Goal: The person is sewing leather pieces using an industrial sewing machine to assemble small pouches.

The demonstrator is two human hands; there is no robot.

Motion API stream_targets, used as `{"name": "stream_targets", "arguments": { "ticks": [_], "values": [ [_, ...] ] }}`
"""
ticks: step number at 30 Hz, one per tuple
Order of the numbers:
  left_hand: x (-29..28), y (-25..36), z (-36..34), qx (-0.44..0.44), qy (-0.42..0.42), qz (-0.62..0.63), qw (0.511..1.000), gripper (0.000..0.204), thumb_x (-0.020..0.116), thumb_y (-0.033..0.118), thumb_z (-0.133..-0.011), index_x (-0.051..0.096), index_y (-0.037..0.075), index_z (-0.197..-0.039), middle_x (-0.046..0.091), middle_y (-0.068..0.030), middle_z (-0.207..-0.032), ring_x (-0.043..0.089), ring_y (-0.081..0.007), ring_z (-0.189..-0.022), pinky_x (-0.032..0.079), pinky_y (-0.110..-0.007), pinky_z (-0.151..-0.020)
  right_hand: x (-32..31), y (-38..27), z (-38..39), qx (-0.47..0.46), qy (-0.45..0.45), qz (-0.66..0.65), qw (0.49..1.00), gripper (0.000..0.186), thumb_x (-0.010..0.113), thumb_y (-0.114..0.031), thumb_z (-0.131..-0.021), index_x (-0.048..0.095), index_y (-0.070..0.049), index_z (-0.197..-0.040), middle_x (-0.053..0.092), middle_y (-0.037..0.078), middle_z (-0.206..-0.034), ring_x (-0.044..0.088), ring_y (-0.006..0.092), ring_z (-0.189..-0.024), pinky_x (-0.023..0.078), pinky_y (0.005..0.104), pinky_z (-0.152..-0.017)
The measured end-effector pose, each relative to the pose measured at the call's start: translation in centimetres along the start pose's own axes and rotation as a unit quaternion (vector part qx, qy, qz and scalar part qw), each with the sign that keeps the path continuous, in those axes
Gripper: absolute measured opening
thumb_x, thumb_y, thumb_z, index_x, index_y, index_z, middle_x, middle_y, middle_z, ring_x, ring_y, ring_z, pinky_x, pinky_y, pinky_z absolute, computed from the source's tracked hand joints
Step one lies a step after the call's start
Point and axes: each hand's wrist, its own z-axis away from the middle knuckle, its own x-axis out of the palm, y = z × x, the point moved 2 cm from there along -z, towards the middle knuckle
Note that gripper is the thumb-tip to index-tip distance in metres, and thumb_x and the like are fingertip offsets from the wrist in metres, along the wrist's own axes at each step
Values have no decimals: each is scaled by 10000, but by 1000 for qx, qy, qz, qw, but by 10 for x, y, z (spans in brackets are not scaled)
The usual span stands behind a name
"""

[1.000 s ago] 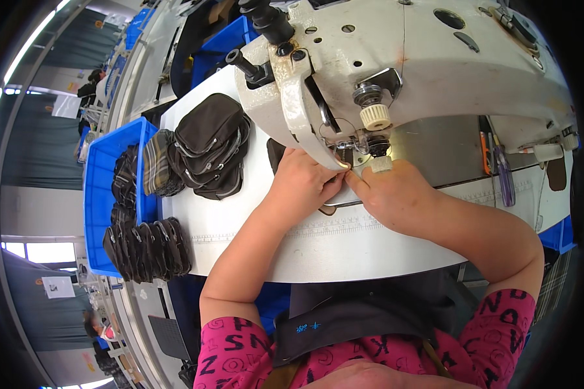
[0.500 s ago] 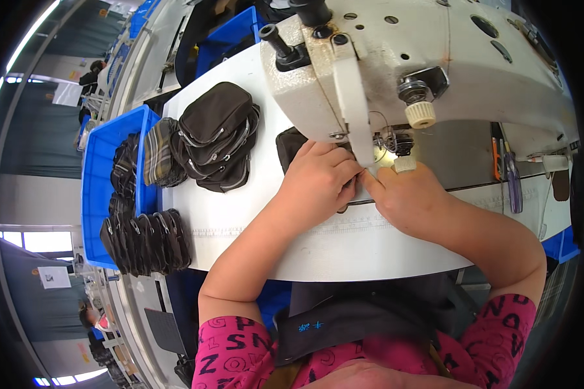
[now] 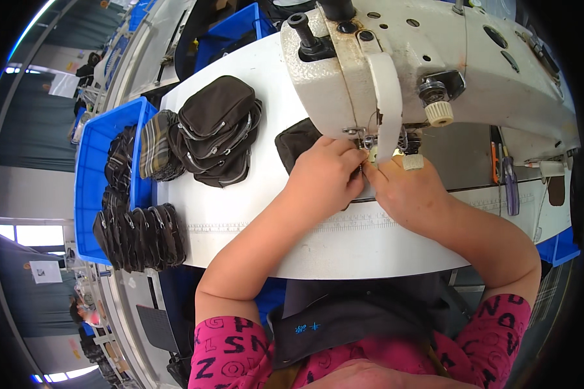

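Dark brown fabric pouch [image 3: 297,144] lies flat on the white surface [image 3: 363,256] at the sewing machine's needle end, its left part sticking out beyond the left hand [image 3: 328,172].

Around, left to right: blue bin [image 3: 87,194] of dark pouches; upright row of zippered pouches [image 3: 140,236] at its near corner; plaid fabric pieces [image 3: 158,146] touching a stack of brown zippered pouches [image 3: 219,133]. Left grip closed, fingers curled and thumb bent in on the pouch. Right hand [image 3: 412,194] just beside it, index finger pointing in at the needle area; can't tell if that grip holds anything. Sewing machine [image 3: 499,78] overhangs both hands, white lever in front of the needle area. Further right, orange-handled tool [image 3: 496,162] and purple-handled screwdriver [image 3: 511,191].

Hidden: most of the pouch, under left hand and machine; right fingertips, partly behind lever and knob; needle point hard to make out. Machine cut off at top.

Room: bare surface between stack and left forearm, and along the curved near edge past the ruler marking [image 3: 240,227]. Tight under the machine head.
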Motion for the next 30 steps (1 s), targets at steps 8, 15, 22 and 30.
{"name": "stream_targets", "arguments": {
  "ticks": [8,15,22,30],
  "values": [
    [-12,-13,-9,-96,-88,110,985,221,769,112,-802,774,76,-1020,716,-118,-926,698,-307,-861,559,-405,-769,-1,2,3,14,-53,-62,997,492,692,-104,-767,666,16,-1243,693,52,-848,668,252,-752,506,379,-642],
    [-7,-13,-7,-70,-69,92,991,194,760,108,-808,781,81,-1000,713,-103,-896,702,-297,-813,565,-392,-739,-4,0,2,7,-48,-99,994,470,683,-77,-768,657,32,-1224,683,56,-838,678,260,-768,524,379,-647],
    [-5,-12,-8,-59,-87,74,992,236,763,110,-795,777,88,-1030,721,-103,-922,703,-307,-868,566,-411,-753,-2,1,2,-1,-44,-102,994,409,685,-73,-773,658,30,-1167,681,51,-874,688,242,-745,519,370,-631],
    [-18,-12,-6,43,-60,74,994,334,751,164,-751,761,31,-1057,708,-101,-940,687,-318,-907,545,-432,-777,1,1,2,-18,-44,-76,996,516,684,-88,-779,630,43,-1275,669,38,-867,676,215,-700,500,356,-567]
  ]
}}
